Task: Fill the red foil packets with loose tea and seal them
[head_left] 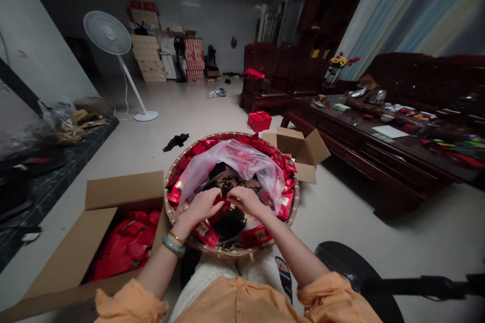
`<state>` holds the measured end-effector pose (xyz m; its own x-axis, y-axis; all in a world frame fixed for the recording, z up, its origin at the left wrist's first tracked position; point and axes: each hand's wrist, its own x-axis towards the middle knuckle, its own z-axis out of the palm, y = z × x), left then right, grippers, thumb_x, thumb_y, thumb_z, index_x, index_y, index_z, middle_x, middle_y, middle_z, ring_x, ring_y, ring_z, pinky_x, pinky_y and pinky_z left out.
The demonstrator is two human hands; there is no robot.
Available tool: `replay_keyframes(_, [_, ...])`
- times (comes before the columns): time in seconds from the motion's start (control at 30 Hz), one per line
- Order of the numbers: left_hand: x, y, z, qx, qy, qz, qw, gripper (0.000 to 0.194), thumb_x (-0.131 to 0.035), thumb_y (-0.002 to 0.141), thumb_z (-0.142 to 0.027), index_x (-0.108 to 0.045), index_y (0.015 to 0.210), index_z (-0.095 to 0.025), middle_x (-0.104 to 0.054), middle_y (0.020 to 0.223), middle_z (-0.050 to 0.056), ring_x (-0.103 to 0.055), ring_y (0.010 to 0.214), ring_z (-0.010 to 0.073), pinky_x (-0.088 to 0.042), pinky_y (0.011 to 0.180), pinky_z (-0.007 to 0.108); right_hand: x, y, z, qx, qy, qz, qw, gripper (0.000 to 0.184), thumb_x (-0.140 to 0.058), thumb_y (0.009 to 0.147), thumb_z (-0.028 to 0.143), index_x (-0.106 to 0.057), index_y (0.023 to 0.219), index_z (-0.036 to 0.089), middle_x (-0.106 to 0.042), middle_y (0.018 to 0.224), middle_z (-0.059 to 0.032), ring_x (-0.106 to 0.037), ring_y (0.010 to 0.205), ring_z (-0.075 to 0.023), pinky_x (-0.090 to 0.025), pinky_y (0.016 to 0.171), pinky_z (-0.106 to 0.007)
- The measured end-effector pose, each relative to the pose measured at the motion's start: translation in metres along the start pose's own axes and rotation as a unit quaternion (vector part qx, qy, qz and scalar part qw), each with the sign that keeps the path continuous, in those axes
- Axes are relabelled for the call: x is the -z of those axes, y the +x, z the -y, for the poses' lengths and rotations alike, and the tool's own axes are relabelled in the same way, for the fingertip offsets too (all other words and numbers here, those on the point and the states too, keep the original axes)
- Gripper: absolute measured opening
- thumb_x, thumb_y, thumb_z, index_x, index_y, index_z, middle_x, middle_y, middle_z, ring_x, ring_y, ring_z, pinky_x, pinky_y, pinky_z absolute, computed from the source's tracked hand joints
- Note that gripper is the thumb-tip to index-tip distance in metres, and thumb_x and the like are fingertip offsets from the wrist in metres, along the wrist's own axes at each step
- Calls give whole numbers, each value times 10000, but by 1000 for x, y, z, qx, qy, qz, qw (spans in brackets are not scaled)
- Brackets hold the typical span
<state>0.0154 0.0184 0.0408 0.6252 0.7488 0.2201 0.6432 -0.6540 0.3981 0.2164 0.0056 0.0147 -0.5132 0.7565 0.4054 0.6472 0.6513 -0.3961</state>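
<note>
Both hands meet over a round woven bamboo basket on my lap. My left hand and my right hand are closed, pinching the top of a small red packet between them. Its lower part is hard to make out. Under them lie dark, thin, twisted dried leaves, like loose tea, in an open clear plastic bag. Red foil packets with gold print ring the bag inside the basket. A bracelet and a jade-coloured bangle circle my left wrist.
At the left, an open cardboard box holds many red packets. Another open carton and a red box stand beyond the basket. A dark wooden table is at the right, a white fan at the back left.
</note>
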Motion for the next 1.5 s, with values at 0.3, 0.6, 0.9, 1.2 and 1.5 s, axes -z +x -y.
replay_keyframes(0.3, [-31, -3, 7, 135, -379, -38, 915, 541, -567, 767, -339, -445, 1262, -160, -646, 1047, 84, -603, 945, 204, -475, 833, 335, 1, 2, 4, -77, 33, -98, 992, 167, -501, 881, 278, -641, 917, 193, -629, 797, -43, -567, 744, -142, -421, 692, -232])
replay_keyframes(0.6, [-58, -13, 0, 177, -450, -35, 875, 295, -655, 686, -345, -635, 895, -138, -668, 819, 26, -599, 747, 171, -463, 683, 260, 2, 11, 5, -192, 44, -104, 975, 333, -610, 774, 457, -662, 627, 163, -528, 589, 2, -481, 621, -116, -339, 621, -223])
replay_keyframes(0.9, [-73, -20, -3, 221, -515, -82, 824, 325, -632, 688, -456, -582, 780, -149, -588, 641, -23, -541, 589, 118, -415, 567, 215, -6, 11, 8, -181, 65, -19, 981, 500, -478, 869, 424, -480, 454, 146, -411, 491, 32, -385, 540, -88, -268, 563, -224])
replay_keyframes(1.2, [-77, -20, -2, 221, -517, -88, 822, 364, -637, 672, -494, -572, 784, -154, -579, 637, -31, -534, 572, 114, -415, 546, 212, -1, 9, 18, -160, 160, -9, 974, 169, -553, 806, 220, -603, 656, 157, -547, 612, 33, -469, 600, -87, -332, 592, -187])
replay_keyframes(1.5, [-79, -24, -4, 232, -540, -116, 800, 448, -541, 708, -602, -554, 769, -158, -581, 645, -13, -553, 612, 141, -441, 579, 240, -1, 6, 16, -184, 216, -41, 958, 124, -596, 768, 263, -631, 854, 181, -641, 754, 10, -560, 676, -117, -410, 640, -213])
